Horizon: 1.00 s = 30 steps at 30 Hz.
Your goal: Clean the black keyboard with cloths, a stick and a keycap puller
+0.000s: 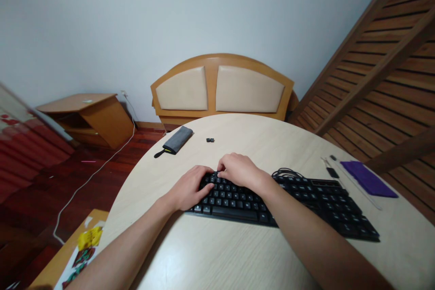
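A black keyboard lies flat on the round table, its keys marked in white. My left hand rests on its left end, the thumb over the keys and the fingers curled towards the back edge, gripping it. Beside it, my right hand reaches over the upper left keys, thumb and fingers bent together at the top row. Whatever lies between those fingertips is hidden. Beyond the hands, two small black pieces like keycaps lie on the tabletop. My right forearm covers part of the keyboard's middle.
On the pale round table, a grey pouch lies at the back left. A coiled black cable sits behind the keyboard. To the right are a purple cloth, a thin white stick and a small black-ended tool.
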Each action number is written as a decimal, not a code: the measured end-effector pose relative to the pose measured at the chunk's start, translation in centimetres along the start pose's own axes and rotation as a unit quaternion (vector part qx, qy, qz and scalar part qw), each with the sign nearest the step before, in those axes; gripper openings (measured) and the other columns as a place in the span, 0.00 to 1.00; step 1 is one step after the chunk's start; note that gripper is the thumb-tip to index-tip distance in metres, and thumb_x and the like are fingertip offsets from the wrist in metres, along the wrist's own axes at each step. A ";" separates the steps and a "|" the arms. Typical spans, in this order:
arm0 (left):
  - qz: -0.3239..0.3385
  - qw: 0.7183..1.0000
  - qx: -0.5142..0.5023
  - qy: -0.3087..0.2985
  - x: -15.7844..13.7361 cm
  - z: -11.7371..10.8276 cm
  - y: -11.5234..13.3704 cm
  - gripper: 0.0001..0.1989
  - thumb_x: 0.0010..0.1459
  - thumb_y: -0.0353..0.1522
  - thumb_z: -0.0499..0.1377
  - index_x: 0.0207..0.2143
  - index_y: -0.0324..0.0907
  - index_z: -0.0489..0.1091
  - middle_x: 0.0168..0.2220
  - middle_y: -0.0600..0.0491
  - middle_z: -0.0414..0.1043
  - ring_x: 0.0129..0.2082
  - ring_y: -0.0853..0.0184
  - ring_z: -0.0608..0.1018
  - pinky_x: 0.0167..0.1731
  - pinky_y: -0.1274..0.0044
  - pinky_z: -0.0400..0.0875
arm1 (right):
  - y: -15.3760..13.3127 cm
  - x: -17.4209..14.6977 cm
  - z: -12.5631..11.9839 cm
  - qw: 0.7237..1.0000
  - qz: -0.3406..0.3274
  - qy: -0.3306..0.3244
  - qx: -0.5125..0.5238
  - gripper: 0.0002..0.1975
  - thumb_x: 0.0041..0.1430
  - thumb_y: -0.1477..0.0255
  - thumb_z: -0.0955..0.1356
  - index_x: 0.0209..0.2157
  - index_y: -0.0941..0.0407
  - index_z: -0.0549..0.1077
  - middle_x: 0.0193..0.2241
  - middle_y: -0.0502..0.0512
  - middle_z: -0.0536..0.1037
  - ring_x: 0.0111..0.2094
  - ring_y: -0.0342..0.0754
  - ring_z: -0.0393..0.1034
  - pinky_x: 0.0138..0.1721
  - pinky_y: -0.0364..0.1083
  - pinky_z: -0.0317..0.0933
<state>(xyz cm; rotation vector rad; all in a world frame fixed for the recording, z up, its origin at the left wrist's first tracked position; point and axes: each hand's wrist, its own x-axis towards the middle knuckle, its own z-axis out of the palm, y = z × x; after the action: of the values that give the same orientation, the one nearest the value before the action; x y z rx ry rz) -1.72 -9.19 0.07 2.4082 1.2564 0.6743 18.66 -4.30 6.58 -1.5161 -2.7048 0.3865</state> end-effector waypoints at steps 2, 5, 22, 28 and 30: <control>-0.001 1.000 0.001 -0.002 0.0 0.0 0.1 0.17 0.67 0.40 0.55 0.55 0.43 0.65 0.50 0.45 0.73 0.51 0.55 0.75 0.54 0.61 0.70 | -0.5 -0.2 0.0 1.000 0.003 0.001 -0.020 0.10 0.60 0.68 0.70 0.42 0.51 0.82 0.43 0.58 0.83 0.47 0.55 0.77 0.45 0.47 0.67; -0.005 1.000 0.003 -0.005 0.0 -0.1 0.2 0.17 0.67 0.39 0.55 0.54 0.43 0.66 0.51 0.44 0.73 0.51 0.55 0.75 0.55 0.61 0.69 | -1.4 -0.5 0.1 0.998 0.012 0.005 -0.054 0.11 0.62 0.70 0.69 0.43 0.55 0.81 0.43 0.63 0.83 0.46 0.57 0.77 0.44 0.49 0.68; -0.004 1.000 0.004 -0.001 0.1 0.0 0.2 0.17 0.66 0.39 0.56 0.54 0.43 0.67 0.51 0.44 0.74 0.51 0.56 0.75 0.55 0.63 0.69 | -1.6 -0.3 -0.2 0.997 0.004 -0.015 -0.081 0.11 0.62 0.69 0.70 0.44 0.55 0.82 0.43 0.64 0.83 0.47 0.57 0.77 0.45 0.48 0.68; -0.024 1.000 -0.019 0.005 0.0 0.0 0.2 0.17 0.66 0.39 0.56 0.54 0.43 0.68 0.52 0.45 0.74 0.52 0.56 0.76 0.56 0.64 0.69 | -1.6 -0.2 -0.2 0.997 0.009 -0.015 -0.078 0.11 0.62 0.69 0.70 0.44 0.55 0.82 0.44 0.64 0.83 0.47 0.57 0.77 0.44 0.47 0.68; -0.042 0.998 -0.041 0.010 0.1 -0.1 0.1 0.16 0.67 0.39 0.55 0.53 0.43 0.68 0.51 0.46 0.75 0.51 0.57 0.76 0.56 0.64 0.69 | -1.5 -0.2 -0.2 0.997 0.010 -0.016 -0.078 0.11 0.62 0.69 0.70 0.44 0.55 0.82 0.43 0.64 0.83 0.48 0.57 0.77 0.44 0.47 0.68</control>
<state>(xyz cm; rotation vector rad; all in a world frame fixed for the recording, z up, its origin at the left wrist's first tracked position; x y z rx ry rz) -1.63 -9.11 0.21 2.2752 1.3047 0.7138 17.52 -5.14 7.16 -1.5877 -2.8063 0.2046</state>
